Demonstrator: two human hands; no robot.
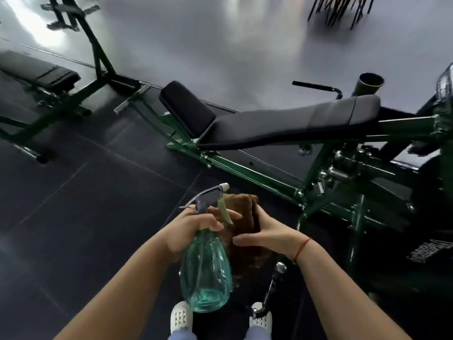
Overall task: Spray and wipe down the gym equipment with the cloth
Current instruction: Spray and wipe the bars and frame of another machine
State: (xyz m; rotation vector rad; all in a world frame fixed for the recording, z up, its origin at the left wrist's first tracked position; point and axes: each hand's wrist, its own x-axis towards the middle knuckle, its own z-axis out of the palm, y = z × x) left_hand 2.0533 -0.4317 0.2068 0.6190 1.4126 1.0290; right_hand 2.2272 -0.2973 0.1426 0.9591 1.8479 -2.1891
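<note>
My left hand (pixel 193 229) grips the neck of a clear teal spray bottle (pixel 206 271) with a grey trigger head, held upright near my waist. Beside it, my right hand (pixel 267 231) holds a folded brown cloth (pixel 245 217), thumb and fingers round its edge. The cloth partly sits behind the bottle. Ahead lies a long black padded bench (pixel 289 123) on a dark green frame (pixel 247 170), with a smaller black pad (pixel 187 107) raised at its left end. Both hands are well short of the bench.
A second black bench (pixel 39 72) on a green frame stands at the far left. Green machine parts and a chrome bar (pixel 272 283) crowd the right side near my white shoes. Dark floor tiles lie to the left, grey floor beyond, black chair legs (pixel 340 11) far back.
</note>
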